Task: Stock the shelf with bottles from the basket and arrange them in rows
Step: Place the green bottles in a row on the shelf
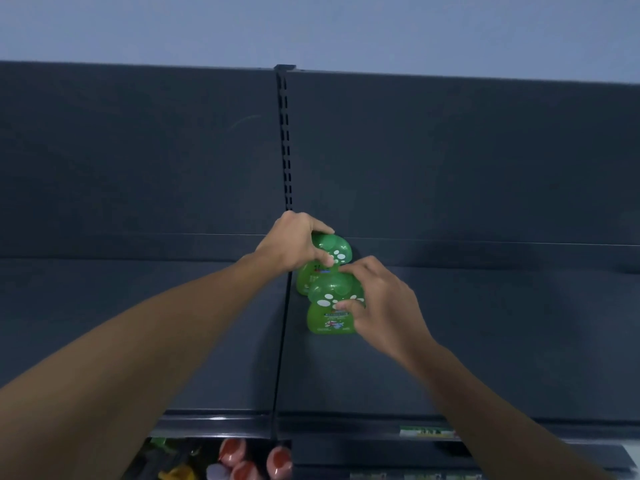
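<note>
Your left hand grips the rear green bottle, its label mostly hidden; right hand pinches the front bottle. 2 bottles, dark shelf, blue wall.

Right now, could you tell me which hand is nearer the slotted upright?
Left. The left hand is at the foot of the slotted upright, holding the rear bottle; the right hand is further right and nearer the camera, holding the front bottle.
</note>
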A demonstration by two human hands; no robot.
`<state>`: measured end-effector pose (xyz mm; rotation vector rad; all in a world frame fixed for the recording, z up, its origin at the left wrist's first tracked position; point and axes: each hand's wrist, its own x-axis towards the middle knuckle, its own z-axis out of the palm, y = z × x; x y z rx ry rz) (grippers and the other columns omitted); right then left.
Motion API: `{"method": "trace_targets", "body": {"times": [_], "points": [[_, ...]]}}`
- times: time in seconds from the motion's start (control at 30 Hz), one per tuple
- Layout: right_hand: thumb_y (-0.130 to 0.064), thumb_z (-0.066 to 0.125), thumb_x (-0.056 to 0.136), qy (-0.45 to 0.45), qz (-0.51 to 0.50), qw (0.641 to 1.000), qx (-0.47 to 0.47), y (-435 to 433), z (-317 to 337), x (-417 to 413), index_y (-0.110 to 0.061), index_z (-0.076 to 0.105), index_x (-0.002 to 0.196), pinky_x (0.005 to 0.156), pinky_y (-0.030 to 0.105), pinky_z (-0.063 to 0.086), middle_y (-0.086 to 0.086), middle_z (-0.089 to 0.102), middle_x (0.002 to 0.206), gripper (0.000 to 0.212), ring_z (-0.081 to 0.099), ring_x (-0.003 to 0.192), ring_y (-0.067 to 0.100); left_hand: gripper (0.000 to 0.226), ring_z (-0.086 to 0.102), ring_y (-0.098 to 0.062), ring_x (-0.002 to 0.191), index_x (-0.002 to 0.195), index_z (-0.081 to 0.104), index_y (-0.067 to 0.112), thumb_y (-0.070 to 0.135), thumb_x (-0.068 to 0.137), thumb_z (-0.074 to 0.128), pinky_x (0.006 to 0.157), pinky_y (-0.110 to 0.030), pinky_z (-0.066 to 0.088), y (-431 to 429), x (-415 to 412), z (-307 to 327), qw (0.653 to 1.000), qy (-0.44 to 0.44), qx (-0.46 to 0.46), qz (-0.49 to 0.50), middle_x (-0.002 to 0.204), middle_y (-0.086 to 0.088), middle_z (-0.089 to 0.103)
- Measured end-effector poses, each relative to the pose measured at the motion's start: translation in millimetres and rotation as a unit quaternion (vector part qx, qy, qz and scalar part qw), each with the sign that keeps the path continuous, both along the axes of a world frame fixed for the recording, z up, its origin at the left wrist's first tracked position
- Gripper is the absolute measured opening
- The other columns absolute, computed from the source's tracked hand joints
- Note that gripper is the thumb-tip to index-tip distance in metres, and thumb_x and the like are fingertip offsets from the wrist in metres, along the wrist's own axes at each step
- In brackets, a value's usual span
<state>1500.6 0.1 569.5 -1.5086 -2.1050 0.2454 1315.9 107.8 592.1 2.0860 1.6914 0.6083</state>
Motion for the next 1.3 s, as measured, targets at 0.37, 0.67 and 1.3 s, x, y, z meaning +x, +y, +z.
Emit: {"method": "trace_targets", "body": {"times": [0.37, 0.67, 1.3], "points": [[-0.033, 0.076, 0.083, -0.014, -0.035, 0.999, -0.019, 16, -6, -6, -0.027, 0.058, 0.126, 0.076, 0.035, 0.048, -0.012, 0.053, 0.118, 0.047, 0.06, 0.097, 0.018, 0.071, 0.062, -0.018, 0.115, 0.121, 0.073, 0.034, 0.044, 0.055, 0.096, 0.101, -0.037, 0.052, 7, 4, -2, 1.0, -0.012, 0.007, -0.023, 0.116, 0.002, 0.073], [-0.022, 0.076, 0.084, 0.008, -0.014, 1.0, -0.009, 16, -10, -5, -0.019, 0.059, 0.127, 0.08, 0.038, 0.049, -0.006, 0.054, 0.12, 0.046, 0.059, 0.097, 0.021, 0.062, 0.065, -0.016, 0.099, 0.119, 0.073, 0.033, 0.044, 0.062, 0.093, 0.092, -0.038, 0.054, 7, 6, -8, 0.999, -0.002, 0.034, -0.037, 0.1, 0.006, 0.074], [-0.035, 0.068, 0.091, -0.005, -0.005, 0.999, -0.032, 9, -8, -3, -0.021, 0.042, 0.148, 0.097, 0.036, 0.045, -0.007, 0.047, 0.135, 0.065, 0.049, 0.123, 0.015, 0.048, 0.059, -0.017, 0.128, 0.143, 0.057, 0.02, 0.032, 0.097, 0.066, 0.109, -0.037, 0.047, 0, 4, -12, 0.995, -0.069, 0.034, -0.058, 0.141, -0.005, 0.061]]}}
